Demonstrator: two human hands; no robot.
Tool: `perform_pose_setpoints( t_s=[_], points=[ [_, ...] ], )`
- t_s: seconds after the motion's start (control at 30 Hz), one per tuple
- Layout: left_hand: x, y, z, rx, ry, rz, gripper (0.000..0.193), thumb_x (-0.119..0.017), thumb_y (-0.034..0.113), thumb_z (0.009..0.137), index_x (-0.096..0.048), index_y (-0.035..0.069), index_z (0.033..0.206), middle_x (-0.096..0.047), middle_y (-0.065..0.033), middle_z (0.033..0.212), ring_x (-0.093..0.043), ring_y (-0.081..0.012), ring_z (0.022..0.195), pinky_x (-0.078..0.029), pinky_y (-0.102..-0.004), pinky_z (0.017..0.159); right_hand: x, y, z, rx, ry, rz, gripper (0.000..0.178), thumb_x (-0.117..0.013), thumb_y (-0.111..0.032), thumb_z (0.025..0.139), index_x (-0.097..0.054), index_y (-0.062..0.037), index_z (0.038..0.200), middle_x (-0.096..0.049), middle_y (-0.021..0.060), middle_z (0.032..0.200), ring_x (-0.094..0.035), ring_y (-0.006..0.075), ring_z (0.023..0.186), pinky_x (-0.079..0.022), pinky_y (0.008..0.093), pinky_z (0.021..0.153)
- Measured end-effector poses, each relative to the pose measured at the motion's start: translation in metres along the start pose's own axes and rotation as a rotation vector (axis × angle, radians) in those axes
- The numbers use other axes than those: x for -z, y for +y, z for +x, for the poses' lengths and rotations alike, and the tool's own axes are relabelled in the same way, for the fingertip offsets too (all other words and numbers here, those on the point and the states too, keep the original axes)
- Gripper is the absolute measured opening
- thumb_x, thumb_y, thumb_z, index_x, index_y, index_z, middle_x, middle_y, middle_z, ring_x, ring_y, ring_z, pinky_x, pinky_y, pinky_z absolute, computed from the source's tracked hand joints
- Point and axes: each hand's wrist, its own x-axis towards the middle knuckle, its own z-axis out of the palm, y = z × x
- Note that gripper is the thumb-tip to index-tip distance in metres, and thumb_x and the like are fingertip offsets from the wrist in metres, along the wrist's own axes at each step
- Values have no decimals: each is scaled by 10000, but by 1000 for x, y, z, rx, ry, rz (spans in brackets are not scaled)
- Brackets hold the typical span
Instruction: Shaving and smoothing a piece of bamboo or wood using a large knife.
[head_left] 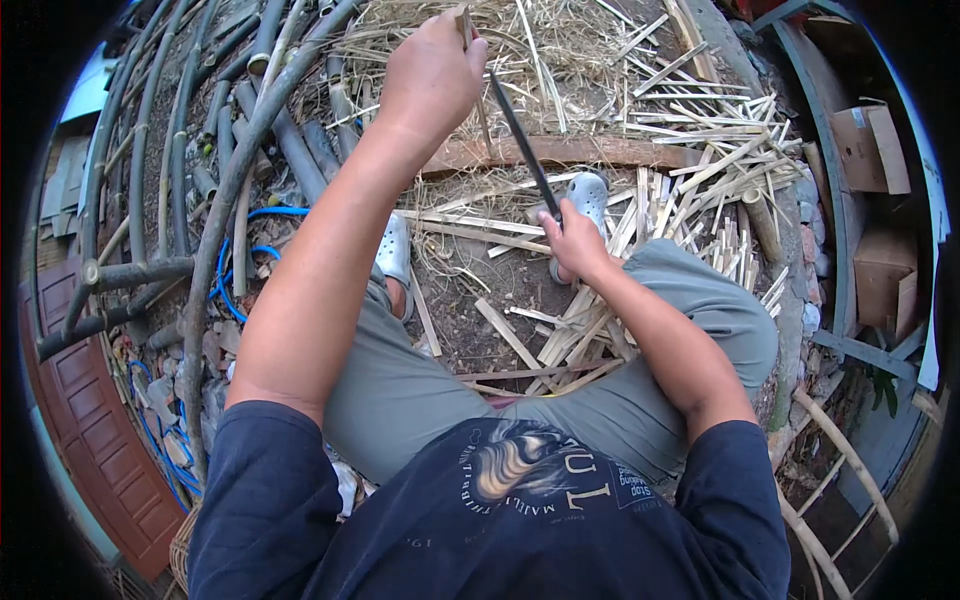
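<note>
My left hand (435, 75) is raised at the far side, its fingers closed round a narrow bamboo strip (484, 118). The strip shows above the fist and hangs below it. My right hand (577, 240), lower and nearer my right knee, grips the handle end of a long, dark, narrow-bladed knife (522, 140). Its blade slants up and to the left, with the tip close beside my left hand and the strip. Whether the blade touches the strip, I cannot tell.
A brown wooden beam (560, 152) lies across the ground beyond my feet. Split bamboo strips (715, 170) are heaped at the right. Bamboo poles (230, 180) and a blue hose (232, 285) are at the left. Cardboard boxes (868, 150) sit on a rack at the far right.
</note>
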Motion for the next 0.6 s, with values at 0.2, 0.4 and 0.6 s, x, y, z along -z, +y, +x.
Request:
perform_pose_setpoints(
  t_s=[0.2,0.4,0.6],
  points=[
    [-5,9,2,-31,21,-98,239,-600,268,887,-648,43,953,-658,-200,837,-638,-394,833,-500,-471,752,-27,31,14,-62,-204,-180,460,-492,-401,948,-523,20,1130,-629,326,957,-611,469,949,-470,507,854],
    [-1,2,1,-7,-4,-45,220,-609,254,883,-635,44,945,-652,-188,846,-637,-392,825,-504,-471,741,-17,11,9,-17,77,104,452,-490,-419,950,-536,26,1016,-634,321,892,-609,491,899,-472,537,807],
    [-4,4,1,-34,34,-44,230,-601,267,887,-639,48,947,-654,-195,864,-639,-389,832,-507,-469,747,-21,21,11,-98,-259,-115,493,-486,-406,949,-541,65,1084,-627,320,978,-602,459,967,-459,492,875]
  ],
)
